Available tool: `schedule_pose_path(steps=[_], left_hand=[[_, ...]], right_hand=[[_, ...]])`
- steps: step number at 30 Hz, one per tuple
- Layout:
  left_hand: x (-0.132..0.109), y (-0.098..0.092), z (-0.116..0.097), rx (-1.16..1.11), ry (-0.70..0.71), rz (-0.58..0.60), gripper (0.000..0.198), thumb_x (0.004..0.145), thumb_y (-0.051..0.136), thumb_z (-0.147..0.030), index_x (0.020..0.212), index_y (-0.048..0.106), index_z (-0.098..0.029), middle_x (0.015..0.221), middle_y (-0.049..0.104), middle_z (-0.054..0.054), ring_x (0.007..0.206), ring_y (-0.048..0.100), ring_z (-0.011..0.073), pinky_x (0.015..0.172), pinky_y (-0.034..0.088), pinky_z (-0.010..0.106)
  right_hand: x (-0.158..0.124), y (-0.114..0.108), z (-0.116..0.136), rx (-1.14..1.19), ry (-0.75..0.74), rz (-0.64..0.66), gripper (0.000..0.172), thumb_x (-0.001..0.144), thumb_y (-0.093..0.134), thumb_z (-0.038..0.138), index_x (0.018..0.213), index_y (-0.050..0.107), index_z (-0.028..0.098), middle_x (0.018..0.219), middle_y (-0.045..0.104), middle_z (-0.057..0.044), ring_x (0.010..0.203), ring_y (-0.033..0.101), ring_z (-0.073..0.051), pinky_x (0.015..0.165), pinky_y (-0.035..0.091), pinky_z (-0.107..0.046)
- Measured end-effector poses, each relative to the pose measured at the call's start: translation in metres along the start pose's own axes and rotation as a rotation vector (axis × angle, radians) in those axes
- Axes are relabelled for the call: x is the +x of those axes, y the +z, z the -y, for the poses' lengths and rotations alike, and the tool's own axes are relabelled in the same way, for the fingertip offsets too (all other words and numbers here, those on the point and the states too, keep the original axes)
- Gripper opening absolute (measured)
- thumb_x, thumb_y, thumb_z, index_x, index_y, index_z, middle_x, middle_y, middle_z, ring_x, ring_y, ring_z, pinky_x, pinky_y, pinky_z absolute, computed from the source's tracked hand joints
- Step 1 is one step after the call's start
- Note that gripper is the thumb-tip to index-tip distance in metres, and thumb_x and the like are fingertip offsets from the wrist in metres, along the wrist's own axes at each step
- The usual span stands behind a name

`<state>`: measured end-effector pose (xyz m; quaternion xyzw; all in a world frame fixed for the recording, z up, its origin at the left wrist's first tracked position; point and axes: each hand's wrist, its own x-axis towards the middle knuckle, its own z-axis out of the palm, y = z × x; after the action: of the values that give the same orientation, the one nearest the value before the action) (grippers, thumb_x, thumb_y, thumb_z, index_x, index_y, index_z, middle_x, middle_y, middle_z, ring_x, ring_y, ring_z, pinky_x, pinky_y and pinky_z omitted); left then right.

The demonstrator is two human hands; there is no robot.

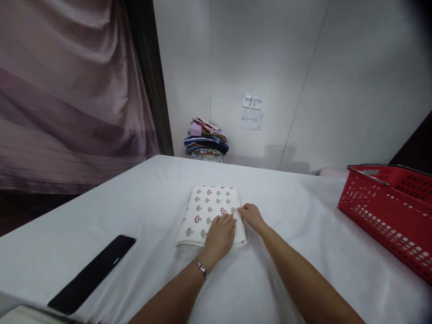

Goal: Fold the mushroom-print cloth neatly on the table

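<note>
A folded white cloth [202,202] printed with grey and red mushrooms lies flat on the white-covered table [141,202]. Palm down, my left hand [221,234] rests on the cloth's lower right part, its fingers stretched out over the print. A metal bracelet circles that wrist. At the cloth's right edge, my right hand [251,216] has its fingers closed in a pinch on the fabric's side. The tips of the right fingers are partly hidden against the edge.
A long black flat object [94,272] lies at the left front. To the right stands a red plastic basket [388,211] with a metal handle. Beyond the back edge rises a stack of folded cloths [206,139]. Paper signs [250,119] hang on the wall; a pinkish curtain [67,90] hangs left.
</note>
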<state>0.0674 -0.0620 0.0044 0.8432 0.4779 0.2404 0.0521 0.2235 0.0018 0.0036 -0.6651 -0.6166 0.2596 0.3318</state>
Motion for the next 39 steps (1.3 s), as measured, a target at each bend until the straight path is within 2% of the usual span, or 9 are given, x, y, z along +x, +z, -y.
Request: schedule_pose_path(steps=[5, 11, 15, 19, 22, 26, 34, 37, 39], left_hand=[[0.000, -0.001, -0.001, 0.010, 0.020, 0.006, 0.030, 0.092, 0.031, -0.024, 0.109, 0.057, -0.023, 0.122, 0.056, 0.005, 0.119, 0.044, 0.0208, 0.103, 0.027, 0.041], [0.000, 0.000, -0.001, 0.014, 0.018, 0.008, 0.031, 0.092, 0.032, -0.022, 0.110, 0.057, -0.022, 0.123, 0.055, 0.005, 0.120, 0.042, 0.0222, 0.104, 0.025, 0.043], [-0.002, 0.002, 0.001, 0.000, 0.030, -0.010, 0.029, 0.091, 0.034, -0.021, 0.109, 0.056, -0.022, 0.122, 0.055, 0.004, 0.121, 0.041, 0.0215, 0.104, 0.025, 0.042], [-0.002, 0.002, 0.001, -0.005, 0.042, -0.022, 0.029, 0.092, 0.032, -0.021, 0.109, 0.055, -0.022, 0.119, 0.057, 0.005, 0.118, 0.044, 0.0204, 0.103, 0.027, 0.042], [-0.002, 0.002, 0.000, 0.001, 0.040, -0.029, 0.028, 0.092, 0.032, -0.020, 0.108, 0.056, -0.022, 0.117, 0.057, 0.005, 0.116, 0.045, 0.0204, 0.102, 0.028, 0.042], [-0.002, 0.003, -0.001, 0.006, 0.040, -0.029, 0.028, 0.092, 0.033, -0.020, 0.107, 0.056, -0.022, 0.116, 0.058, 0.005, 0.117, 0.044, 0.0205, 0.102, 0.028, 0.041], [-0.001, 0.004, -0.001, 0.011, 0.037, -0.014, 0.028, 0.091, 0.034, -0.019, 0.108, 0.055, -0.021, 0.116, 0.057, 0.005, 0.117, 0.044, 0.0206, 0.102, 0.027, 0.042], [-0.002, 0.004, -0.001, 0.009, 0.043, -0.027, 0.028, 0.091, 0.033, -0.019, 0.107, 0.056, -0.021, 0.113, 0.058, 0.005, 0.115, 0.044, 0.0205, 0.102, 0.027, 0.043], [-0.002, 0.003, -0.002, 0.011, 0.047, -0.025, 0.027, 0.091, 0.033, -0.019, 0.104, 0.057, -0.020, 0.110, 0.059, 0.005, 0.113, 0.045, 0.0208, 0.102, 0.027, 0.043]], right_hand=[[0.001, 0.002, -0.003, -0.037, 0.013, 0.015, 0.023, 0.071, 0.051, 0.032, 0.057, 0.059, 0.016, 0.058, 0.061, -0.003, 0.055, 0.051, -0.013, 0.052, 0.033, -0.023], [0.026, 0.001, 0.010, -0.136, 0.017, 0.025, 0.030, 0.070, 0.055, 0.043, 0.057, 0.059, 0.016, 0.061, 0.062, -0.005, 0.056, 0.052, -0.015, 0.051, 0.032, -0.024], [0.032, 0.004, 0.009, -0.195, 0.030, -0.012, 0.025, 0.074, 0.049, 0.034, 0.064, 0.061, 0.015, 0.069, 0.065, -0.007, 0.063, 0.054, -0.015, 0.054, 0.032, -0.024], [0.028, 0.005, 0.006, -0.255, 0.062, 0.005, 0.024, 0.076, 0.047, 0.030, 0.067, 0.062, 0.015, 0.071, 0.066, -0.007, 0.066, 0.057, -0.016, 0.056, 0.034, -0.023], [0.031, 0.005, 0.012, -0.308, 0.090, 0.015, 0.020, 0.076, 0.049, 0.030, 0.079, 0.063, 0.016, 0.081, 0.068, -0.007, 0.075, 0.060, -0.018, 0.060, 0.037, -0.024], [0.041, 0.007, 0.023, -0.361, 0.121, 0.016, 0.030, 0.079, 0.048, 0.035, 0.100, 0.059, 0.017, 0.096, 0.067, -0.009, 0.087, 0.061, -0.021, 0.067, 0.040, -0.027], [0.044, 0.011, 0.015, -0.376, 0.142, 0.038, 0.041, 0.085, 0.039, 0.043, 0.107, 0.056, 0.012, 0.101, 0.065, -0.013, 0.093, 0.061, -0.023, 0.077, 0.043, -0.030], [0.043, 0.013, 0.020, -0.409, 0.076, 0.013, 0.047, 0.086, 0.039, 0.037, 0.123, 0.047, 0.010, 0.119, 0.057, -0.016, 0.110, 0.053, -0.025, 0.088, 0.039, -0.033], [0.043, 0.018, 0.029, -0.477, -0.073, -0.025, 0.054, 0.086, 0.039, 0.032, 0.135, 0.034, 0.009, 0.138, 0.040, -0.017, 0.128, 0.034, -0.026, 0.099, 0.030, -0.034]])
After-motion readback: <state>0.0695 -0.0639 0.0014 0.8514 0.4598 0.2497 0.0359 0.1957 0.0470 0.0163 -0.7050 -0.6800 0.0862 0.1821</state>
